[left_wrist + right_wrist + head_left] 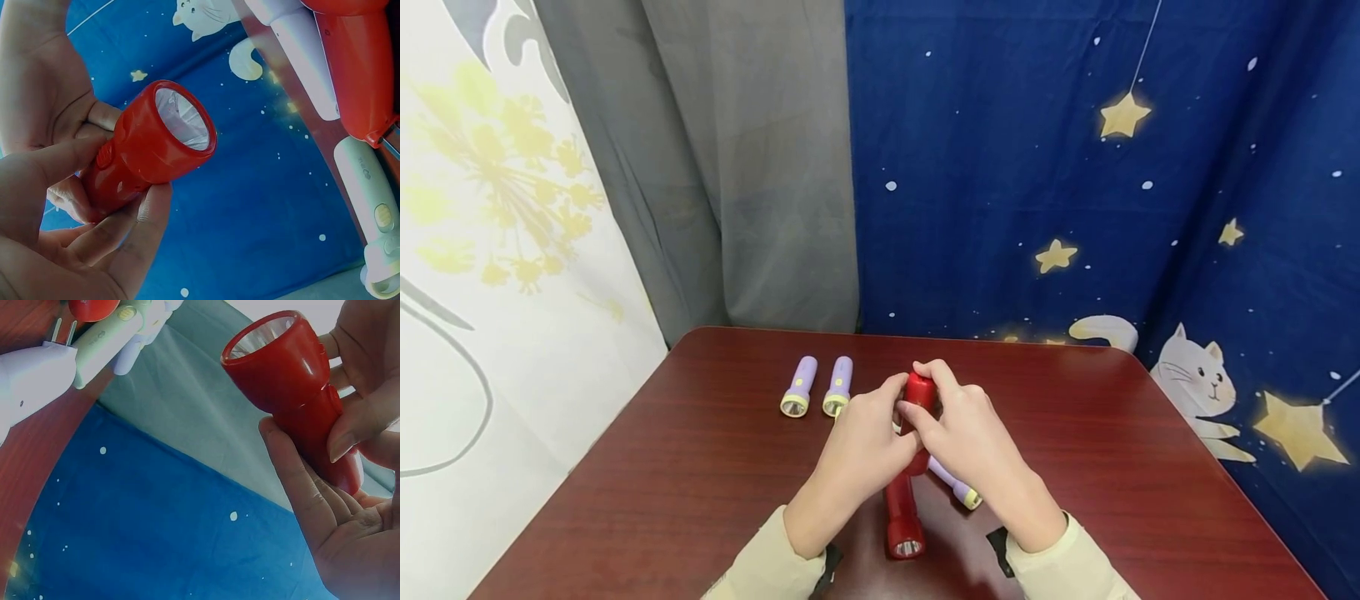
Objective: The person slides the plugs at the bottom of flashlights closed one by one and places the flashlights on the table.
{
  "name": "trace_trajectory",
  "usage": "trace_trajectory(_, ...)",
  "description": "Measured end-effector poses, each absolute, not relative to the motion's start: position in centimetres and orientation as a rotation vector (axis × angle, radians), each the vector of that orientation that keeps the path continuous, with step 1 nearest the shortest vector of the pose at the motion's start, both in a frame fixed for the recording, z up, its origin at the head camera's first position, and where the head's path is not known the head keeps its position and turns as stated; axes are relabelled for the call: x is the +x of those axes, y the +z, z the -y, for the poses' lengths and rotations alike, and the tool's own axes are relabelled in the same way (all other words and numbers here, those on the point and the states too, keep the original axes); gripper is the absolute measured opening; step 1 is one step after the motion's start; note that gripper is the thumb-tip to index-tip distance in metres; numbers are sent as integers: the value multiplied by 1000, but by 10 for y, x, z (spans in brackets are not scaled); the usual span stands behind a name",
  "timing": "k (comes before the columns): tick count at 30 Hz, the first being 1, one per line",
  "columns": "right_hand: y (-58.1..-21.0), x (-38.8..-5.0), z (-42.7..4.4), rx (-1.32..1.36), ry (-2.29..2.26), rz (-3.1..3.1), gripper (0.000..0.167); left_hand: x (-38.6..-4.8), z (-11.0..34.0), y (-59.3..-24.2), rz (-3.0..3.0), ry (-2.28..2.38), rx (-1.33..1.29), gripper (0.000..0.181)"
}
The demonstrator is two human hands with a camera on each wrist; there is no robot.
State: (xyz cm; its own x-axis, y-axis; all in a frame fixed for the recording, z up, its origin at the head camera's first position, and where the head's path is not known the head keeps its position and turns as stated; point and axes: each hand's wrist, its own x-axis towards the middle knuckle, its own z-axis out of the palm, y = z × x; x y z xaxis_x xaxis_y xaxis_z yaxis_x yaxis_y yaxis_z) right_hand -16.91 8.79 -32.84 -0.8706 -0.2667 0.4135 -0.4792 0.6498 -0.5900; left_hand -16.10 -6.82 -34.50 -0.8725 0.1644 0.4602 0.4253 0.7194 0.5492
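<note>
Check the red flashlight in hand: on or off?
Looks off: the held flashlight shows a silvery reflector, no glow, in both wrist views.

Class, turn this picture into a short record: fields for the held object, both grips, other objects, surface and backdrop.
held: red flashlight, raised off the table
left grip: holding the red flashlight
right grip: holding the red flashlight
nearest the person: second red flashlight, lens end toward the person
far left: two purple flashlights, side by side
partly behind right grip: third purple flashlight
wrist views: pale green flashlight
surface: reddish-brown table
backdrop: gray curtain, blue curtain
</note>
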Motion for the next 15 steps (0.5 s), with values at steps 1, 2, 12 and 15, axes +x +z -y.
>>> trace_trajectory(1,-328,-169,-87,598,1042,2580,49,-161,69,-345,2540,-944,-456,47)
trace_trajectory(2,-328,-170,-87,598,1039,2581,49,-162,69,-345,2535,-943,-457,46)
trace_trajectory(12,-329,-175,-82,699,988,2480,47,-164,76,-344,2451,-919,-465,45)
trace_trajectory(15,-330,-176,-81,731,992,2436,49,-165,78,-344,2415,-889,-465,40)
